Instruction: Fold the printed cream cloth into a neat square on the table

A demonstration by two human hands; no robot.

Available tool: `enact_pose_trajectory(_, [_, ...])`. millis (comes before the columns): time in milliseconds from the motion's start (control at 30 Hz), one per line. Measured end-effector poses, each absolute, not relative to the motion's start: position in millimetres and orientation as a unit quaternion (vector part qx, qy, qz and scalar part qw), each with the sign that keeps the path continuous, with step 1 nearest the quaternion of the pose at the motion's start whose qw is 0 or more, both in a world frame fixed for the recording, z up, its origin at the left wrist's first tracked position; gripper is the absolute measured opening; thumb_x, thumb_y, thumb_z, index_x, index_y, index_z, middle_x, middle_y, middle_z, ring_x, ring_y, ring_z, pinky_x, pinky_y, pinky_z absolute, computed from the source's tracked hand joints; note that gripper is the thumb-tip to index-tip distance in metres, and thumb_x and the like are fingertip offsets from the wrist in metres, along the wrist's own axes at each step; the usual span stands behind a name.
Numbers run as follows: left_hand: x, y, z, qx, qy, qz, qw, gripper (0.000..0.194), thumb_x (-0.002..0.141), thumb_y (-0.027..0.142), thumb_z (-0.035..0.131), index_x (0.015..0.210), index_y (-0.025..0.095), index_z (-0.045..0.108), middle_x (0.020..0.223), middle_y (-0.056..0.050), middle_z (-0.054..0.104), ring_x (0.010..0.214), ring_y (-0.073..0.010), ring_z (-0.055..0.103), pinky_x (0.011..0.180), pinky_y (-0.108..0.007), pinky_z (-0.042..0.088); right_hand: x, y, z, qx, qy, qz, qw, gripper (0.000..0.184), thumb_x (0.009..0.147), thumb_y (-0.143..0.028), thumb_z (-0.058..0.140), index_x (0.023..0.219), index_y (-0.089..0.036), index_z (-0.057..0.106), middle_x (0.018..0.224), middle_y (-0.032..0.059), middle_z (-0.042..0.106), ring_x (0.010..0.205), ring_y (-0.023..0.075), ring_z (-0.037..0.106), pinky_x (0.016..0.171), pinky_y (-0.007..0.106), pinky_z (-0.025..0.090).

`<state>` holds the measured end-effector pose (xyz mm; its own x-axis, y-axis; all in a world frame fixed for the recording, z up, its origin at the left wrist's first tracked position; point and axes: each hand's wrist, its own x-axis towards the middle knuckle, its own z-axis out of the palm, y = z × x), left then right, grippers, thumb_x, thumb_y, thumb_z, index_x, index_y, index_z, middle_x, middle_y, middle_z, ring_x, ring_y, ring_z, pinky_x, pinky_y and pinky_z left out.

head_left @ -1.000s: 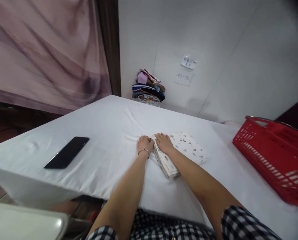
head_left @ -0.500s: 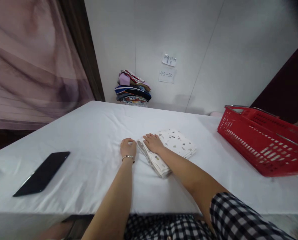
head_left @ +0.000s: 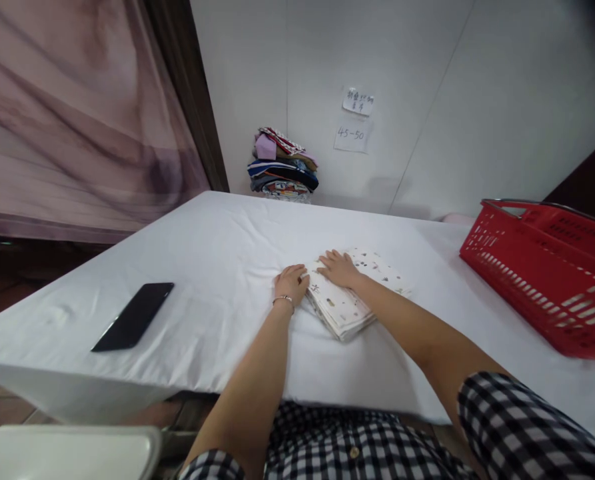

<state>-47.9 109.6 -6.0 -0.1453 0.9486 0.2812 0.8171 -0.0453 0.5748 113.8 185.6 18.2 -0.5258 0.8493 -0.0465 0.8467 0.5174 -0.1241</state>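
A folded white cloth (head_left: 341, 312) with small printed motifs lies on the white-covered table, its layered edge facing me. My right hand (head_left: 340, 269) rests flat on its upper face, fingers spread. At the left edge of the cloth is my left hand (head_left: 291, 283), a bracelet on its wrist. Its fingers are bent and closed at the cloth's edge, with the thumb against the side; the fingertips are partly hidden.
A black phone (head_left: 136, 316) lies on the table (head_left: 212, 267) to the left. At the right stands a red plastic basket (head_left: 542, 273). Folded fabrics are stacked (head_left: 283, 167) by the wall beyond the far edge. A pale stool (head_left: 67, 453) is at lower left.
My left hand was at the cloth's edge, came off it to the left with fingers curled, and is back at that edge. My right hand has stayed on the cloth. The view has swung.
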Motion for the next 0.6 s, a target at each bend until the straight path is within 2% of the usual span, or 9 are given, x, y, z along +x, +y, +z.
enact_pose_trajectory(133, [-45,110,-5,0.643,0.69,0.317,0.106,0.025,0.078,0.035,0.049,0.098,0.03,0.063,0.12,0.004,0.057,0.115,-0.017,0.044,0.099,-0.034,0.031,130,189,14,-0.501,-0.862,0.08,-0.005,0.059,0.087,-0.056,0.019,0.138,-0.027,0.024,0.147,0.0016,0.015,0.134,0.0218,0.009,0.105,0.047,0.009])
enact_pose_trajectory(267, [-47,111,-8,0.644,0.683,0.326,0.11,0.024,0.079,0.036,0.049,0.097,0.03,0.063,0.119,0.004,0.057,0.114,-0.0168,0.045,0.098,-0.033,0.031,148,193,13,-0.501,-0.862,0.078,-0.013,0.057,0.086,-0.056,0.024,0.137,-0.03,0.026,0.147,0.0005,0.015,0.134,0.0221,0.009,0.105,0.046,0.009])
enact_pose_trajectory(400, [-48,112,-11,0.648,0.675,0.337,0.108,0.026,0.079,0.042,0.048,0.097,0.03,0.062,0.12,0.004,0.056,0.115,-0.0173,0.044,0.099,-0.034,0.03,202,196,13,-0.561,-0.824,0.075,-0.005,0.055,0.087,-0.053,0.025,0.136,-0.03,0.028,0.147,0.0008,0.014,0.134,0.0229,0.01,0.105,0.048,0.011])
enact_pose_trajectory(500, [-47,113,-11,0.645,0.678,0.337,0.107,0.027,0.077,0.043,0.05,0.098,0.029,0.062,0.12,0.003,0.056,0.115,-0.0179,0.043,0.1,-0.035,0.03,250,194,12,-0.613,-0.784,0.094,0.021,0.054,0.087,-0.05,0.03,0.135,-0.027,0.031,0.146,0.0016,0.02,0.133,0.0236,0.015,0.105,0.045,0.016])
enact_pose_trajectory(600, [-47,114,-11,0.644,0.679,0.336,0.105,0.027,0.077,0.04,0.052,0.099,0.028,0.061,0.12,0.003,0.056,0.115,-0.0183,0.044,0.1,-0.035,0.03,285,183,13,-0.66,-0.737,0.141,0.047,0.057,0.086,-0.05,0.031,0.136,-0.022,0.032,0.141,0.0046,0.031,0.128,0.0227,0.03,0.104,0.037,0.025])
